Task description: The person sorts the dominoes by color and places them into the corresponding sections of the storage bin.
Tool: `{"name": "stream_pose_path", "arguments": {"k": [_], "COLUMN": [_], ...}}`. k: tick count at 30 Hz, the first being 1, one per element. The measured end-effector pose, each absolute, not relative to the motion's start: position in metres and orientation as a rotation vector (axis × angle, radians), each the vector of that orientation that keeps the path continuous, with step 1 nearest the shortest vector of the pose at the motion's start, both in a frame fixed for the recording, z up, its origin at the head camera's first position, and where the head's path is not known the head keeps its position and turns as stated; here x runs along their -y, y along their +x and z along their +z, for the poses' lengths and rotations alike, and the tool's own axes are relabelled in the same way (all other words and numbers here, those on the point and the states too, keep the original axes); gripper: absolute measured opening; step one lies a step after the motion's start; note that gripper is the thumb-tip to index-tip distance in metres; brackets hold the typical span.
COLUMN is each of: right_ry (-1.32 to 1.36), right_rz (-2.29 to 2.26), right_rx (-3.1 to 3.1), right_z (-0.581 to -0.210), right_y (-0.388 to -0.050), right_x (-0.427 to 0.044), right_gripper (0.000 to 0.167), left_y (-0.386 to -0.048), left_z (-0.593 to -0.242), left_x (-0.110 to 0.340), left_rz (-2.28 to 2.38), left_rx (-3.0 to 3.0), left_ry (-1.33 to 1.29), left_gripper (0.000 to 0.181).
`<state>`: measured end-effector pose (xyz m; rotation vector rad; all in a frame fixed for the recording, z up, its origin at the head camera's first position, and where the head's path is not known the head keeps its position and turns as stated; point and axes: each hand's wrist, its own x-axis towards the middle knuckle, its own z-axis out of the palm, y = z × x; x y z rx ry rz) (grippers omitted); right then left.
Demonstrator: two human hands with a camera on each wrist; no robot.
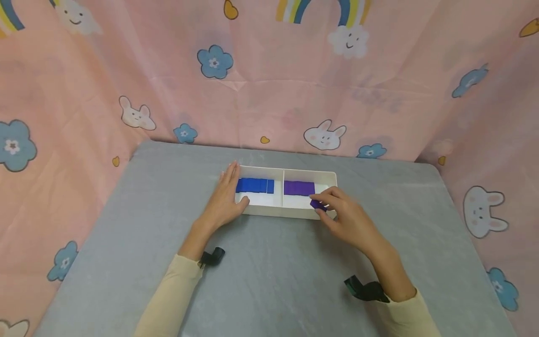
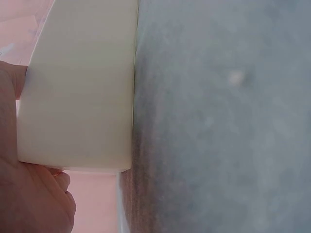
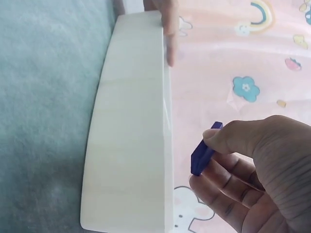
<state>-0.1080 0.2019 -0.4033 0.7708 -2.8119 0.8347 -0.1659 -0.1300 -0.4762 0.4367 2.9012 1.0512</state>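
A white two-compartment box [image 1: 269, 211] lies crosswise on the table. Its left compartment holds a row of blue blocks [image 1: 254, 186], and its right one a row of purple blocks [image 1: 299, 188]. My left hand [image 1: 224, 199] holds the box's left end, fingers along the end wall and thumb over the front rim. Between thumb and fingertips, my right hand [image 1: 349, 217] pinches a small flat purple block [image 3: 206, 149]. That block is above the right compartment's front part, to the right of the purple row and apart from it.
The box stands on a grey-covered table [image 1: 269, 271]. A pink printed curtain [image 1: 269, 93] hangs behind the table and along its sides. A divider [image 1: 283, 187] separates the box's compartments. Dark straps with small cameras [image 1: 212, 256] are on both wrists.
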Motion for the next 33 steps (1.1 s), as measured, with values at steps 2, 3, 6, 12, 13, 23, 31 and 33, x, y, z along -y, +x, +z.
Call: {"name": "stream_pose_path", "arguments": {"k": [2, 3, 6, 12, 13, 23, 31, 33], "right_ry": [0.736, 0.725, 0.701, 0.700, 0.695, 0.619, 0.554, 0.523], "right_rz": [0.859, 0.866, 0.866, 0.854, 0.849, 0.804, 0.710, 0.686], "right_rx": [2.829, 2.834, 2.847, 2.859, 2.866, 2.987, 3.039, 3.059], "right_z": [-0.403, -0.402, -0.401, -0.403, -0.404, -0.412, -0.415, -0.414], "right_y": [-0.112, -0.114, -0.120, -0.133, -0.135, -0.147, -0.153, -0.153], "right_x": [-0.204, -0.205, -0.207, -0.207, -0.206, -0.202, -0.201, -0.199], "right_gripper": [0.036, 0.036, 0.036, 0.034, 0.035, 0.035, 0.037, 0.038], "left_y": [-0.166, -0.166, -0.168, -0.168, -0.168, -0.167, -0.167, -0.166], "left_z": [-0.476, -0.476, -0.476, -0.474, -0.475, -0.477, -0.477, -0.476], "left_x": [0.129, 0.129, 0.127, 0.130, 0.131, 0.133, 0.133, 0.133], "left_rz": [1.047, 1.043, 1.047, 1.054, 1.051, 1.034, 1.046, 1.051], "left_rx": [-2.898, -2.897, -2.899, -2.913, -2.914, -2.912, -2.915, -2.912], "left_ry": [0.445, 0.447, 0.458, 0.449, 0.447, 0.434, 0.457, 0.452], "left_gripper": [0.096, 0.096, 0.094, 0.094, 0.094, 0.095, 0.095, 0.095]}}
